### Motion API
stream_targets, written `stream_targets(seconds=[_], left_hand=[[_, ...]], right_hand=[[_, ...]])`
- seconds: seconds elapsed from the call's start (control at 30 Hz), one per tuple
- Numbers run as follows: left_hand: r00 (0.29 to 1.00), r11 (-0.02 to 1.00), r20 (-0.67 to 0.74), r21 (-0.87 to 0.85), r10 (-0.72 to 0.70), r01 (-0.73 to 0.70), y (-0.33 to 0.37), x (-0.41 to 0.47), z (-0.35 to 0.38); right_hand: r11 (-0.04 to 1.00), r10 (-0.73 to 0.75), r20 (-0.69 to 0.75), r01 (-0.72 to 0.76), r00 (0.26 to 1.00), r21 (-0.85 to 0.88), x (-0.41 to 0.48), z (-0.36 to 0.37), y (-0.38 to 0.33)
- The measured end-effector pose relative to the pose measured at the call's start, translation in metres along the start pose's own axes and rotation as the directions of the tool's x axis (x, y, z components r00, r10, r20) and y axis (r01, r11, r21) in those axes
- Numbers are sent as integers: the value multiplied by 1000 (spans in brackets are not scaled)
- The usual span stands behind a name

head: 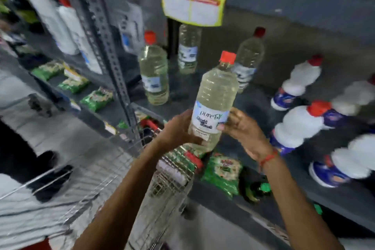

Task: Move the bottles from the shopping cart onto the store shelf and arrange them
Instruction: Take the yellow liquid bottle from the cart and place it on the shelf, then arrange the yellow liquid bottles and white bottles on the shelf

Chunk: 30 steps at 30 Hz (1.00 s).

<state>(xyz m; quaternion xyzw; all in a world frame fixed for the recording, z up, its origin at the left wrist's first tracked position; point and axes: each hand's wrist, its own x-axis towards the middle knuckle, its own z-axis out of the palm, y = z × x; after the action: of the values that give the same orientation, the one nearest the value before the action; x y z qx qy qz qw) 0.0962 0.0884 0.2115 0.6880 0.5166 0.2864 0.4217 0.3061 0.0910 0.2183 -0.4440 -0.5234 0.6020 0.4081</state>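
Clear plastic bottle of pale yellowish liquid with a red cap and a white-blue label (213, 99) is carried in both hands above the wire shopping cart (166, 180). Left hand (178, 130) has its fingers (187, 115) clamped round the lower body; right hand (241, 128) presses its fingers (233, 114) against the label on the opposite side. Beyond the fingers, three matching bottles (154, 75) stand on the dark store shelf (253, 103). By my reading, this is the carry step; next it needs setting upright beside them, clear of the white bottles (298, 126) right of the fingers.
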Motion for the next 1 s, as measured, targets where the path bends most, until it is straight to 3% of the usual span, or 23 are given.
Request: stream_targets(seconds=[0.1, 0.4, 0.7, 0.83, 0.9, 0.93, 1.0], left_hand=[[998, 997, -15, 38, 65, -64, 7, 44, 18], [998, 997, -46, -68, 39, -42, -14, 75, 37], [995, 991, -60, -95, 85, -91, -25, 85, 47], [993, 989, -48, -100, 104, -109, -21, 79, 46], [985, 992, -126, -45, 115, -121, -22, 67, 42], [964, 991, -231, -2, 130, -134, -23, 58, 39], [847, 989, -510, 50, 146, -141, -30, 39, 30]], right_hand=[[999, -49, -88, 47, 995, -28, 13, -29, 1], [979, -114, -155, 84, 981, -188, 31, -31, 32], [980, -44, -149, 13, 988, -200, 30, -35, 39], [977, -55, -253, -1, 966, -215, 32, -27, 48], [974, -83, -346, 2, 934, -227, 34, -18, 54], [973, -92, -390, 1, 916, -229, 34, -11, 57], [972, -123, -471, 11, 873, -233, 38, 3, 65]])
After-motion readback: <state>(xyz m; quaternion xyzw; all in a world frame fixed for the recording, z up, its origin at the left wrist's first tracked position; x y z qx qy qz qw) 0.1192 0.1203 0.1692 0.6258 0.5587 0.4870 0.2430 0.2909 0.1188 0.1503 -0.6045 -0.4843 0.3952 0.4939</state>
